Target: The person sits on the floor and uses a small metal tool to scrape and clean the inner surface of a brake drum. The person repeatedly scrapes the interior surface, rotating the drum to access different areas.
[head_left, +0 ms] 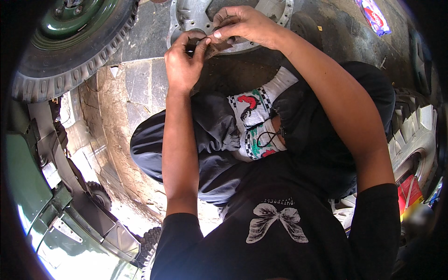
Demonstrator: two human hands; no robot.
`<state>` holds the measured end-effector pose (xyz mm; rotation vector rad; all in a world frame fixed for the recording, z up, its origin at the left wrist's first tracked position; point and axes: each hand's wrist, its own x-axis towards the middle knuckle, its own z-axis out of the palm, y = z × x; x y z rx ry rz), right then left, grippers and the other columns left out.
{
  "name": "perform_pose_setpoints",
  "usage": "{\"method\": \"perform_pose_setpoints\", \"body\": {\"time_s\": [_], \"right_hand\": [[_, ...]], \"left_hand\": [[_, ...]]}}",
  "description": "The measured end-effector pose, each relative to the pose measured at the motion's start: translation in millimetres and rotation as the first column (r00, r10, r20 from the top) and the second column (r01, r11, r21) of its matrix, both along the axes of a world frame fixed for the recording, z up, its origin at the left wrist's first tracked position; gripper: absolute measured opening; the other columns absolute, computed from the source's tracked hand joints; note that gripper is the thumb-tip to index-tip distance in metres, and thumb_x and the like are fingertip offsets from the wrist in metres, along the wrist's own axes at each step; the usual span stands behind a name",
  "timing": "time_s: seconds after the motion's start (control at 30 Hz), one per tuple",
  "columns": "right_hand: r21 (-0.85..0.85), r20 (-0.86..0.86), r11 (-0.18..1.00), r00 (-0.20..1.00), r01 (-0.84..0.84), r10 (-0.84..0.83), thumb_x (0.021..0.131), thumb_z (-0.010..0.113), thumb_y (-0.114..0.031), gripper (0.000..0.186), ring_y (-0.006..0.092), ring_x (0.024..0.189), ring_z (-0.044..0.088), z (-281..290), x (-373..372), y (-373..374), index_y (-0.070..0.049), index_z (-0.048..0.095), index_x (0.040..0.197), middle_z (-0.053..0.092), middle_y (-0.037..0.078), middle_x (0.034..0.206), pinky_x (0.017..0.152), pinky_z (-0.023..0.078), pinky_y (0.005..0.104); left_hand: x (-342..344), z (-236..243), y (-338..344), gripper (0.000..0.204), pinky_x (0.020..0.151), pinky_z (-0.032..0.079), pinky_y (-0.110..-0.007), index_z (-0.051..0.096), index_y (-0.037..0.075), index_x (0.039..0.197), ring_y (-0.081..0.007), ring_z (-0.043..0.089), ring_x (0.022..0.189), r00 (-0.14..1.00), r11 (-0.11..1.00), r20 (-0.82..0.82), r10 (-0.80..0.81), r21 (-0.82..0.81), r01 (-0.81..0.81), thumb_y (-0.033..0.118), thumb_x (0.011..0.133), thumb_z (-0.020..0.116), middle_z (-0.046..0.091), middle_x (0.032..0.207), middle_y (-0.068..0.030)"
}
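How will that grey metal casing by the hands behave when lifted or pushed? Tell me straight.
The casing is likely stiff, since it looks like cast metal. It's probably heavy, being far broader than the left hand. Rolling seems unlikely, as it appears to lie flat on the floor.

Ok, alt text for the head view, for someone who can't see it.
A seated person in a black T-shirt holds left hand and right hand together at a small brownish piece, too unclear to identify, over a grey metal housing. Patterned socks show below; a large tyre is at upper left.
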<state>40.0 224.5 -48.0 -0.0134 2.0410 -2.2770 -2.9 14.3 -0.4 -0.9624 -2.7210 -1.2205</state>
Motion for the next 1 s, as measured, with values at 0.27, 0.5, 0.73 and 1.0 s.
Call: {"method": "perform_pose_setpoints", "body": {"time_s": [0.27, 0.5, 0.73, 1.0], "right_hand": [[0.020, -0.097, 0.985, 0.981, 0.171, -0.168, 0.087, 0.087, -0.020, 0.037, 0.0182, 0.098, 0.072, -12.8, -6.4, -12.9, -0.003, 0.072, 0.116, 0.077, 0.008, 0.103, 0.090, 0.056, 0.0330], [0.129, -0.127, 0.978, 0.981, 0.164, -0.148, 0.087, 0.087, -0.022, 0.033, 0.0148, 0.093, 0.071, -6.8, 0.7, -14.6, -0.003, 0.070, 0.108, 0.077, 0.008, 0.097, 0.085, 0.054, 0.0319], [0.157, -0.144, 0.976, 0.981, 0.152, -0.129, 0.093, 0.084, -0.019, 0.028, 0.0103, 0.091, 0.067, -4.2, 4.3, -21.7, -0.006, 0.064, 0.107, 0.075, 0.005, 0.099, 0.082, 0.054, 0.0280], [0.269, -0.043, 0.930, 0.968, 0.251, -0.248, 0.091, 0.087, -0.024, 0.039, 0.0140, 0.100, 0.071, -4.3, 2.6, -24.2, -0.002, 0.073, 0.120, 0.076, 0.008, 0.107, 0.092, 0.056, 0.0292]], "left_hand": [[0.2, 0.9, 1.0, 0.013, 0.077, 0.060, -0.037, 0.075, 0.002, 0.098, -0.0257, 0.078, 0.085, 0.997, 0.996, -0.043, 0.061, -0.056, -0.064, 0.011, 0.091, 0.081, 0.078, 0.096, -0.0147], [-5.5, -13.0, -7.0, 0.021, 0.080, 0.061, -0.036, 0.078, 0.002, 0.102, -0.0242, 0.078, 0.087, 0.999, 0.998, 0.009, -0.034, 0.050, 0.034, 0.013, 0.086, 0.086, 0.080, 0.101, -0.0141], [-0.3, -4.2, -4.7, 0.027, 0.080, 0.061, -0.034, 0.079, 0.002, 0.101, -0.0207, 0.078, 0.084, 0.997, 1.000, 0.078, 0.017, -0.006, -0.017, 0.018, 0.082, 0.091, 0.081, 0.095, -0.0119], [-6.4, -9.5, -6.3, 0.026, 0.080, 0.060, -0.034, 0.080, 0.003, 0.102, -0.0209, 0.078, 0.084, 0.992, 0.999, 0.123, 0.040, 0.019, -0.042, 0.018, 0.084, 0.090, 0.081, 0.094, -0.0127]]}}
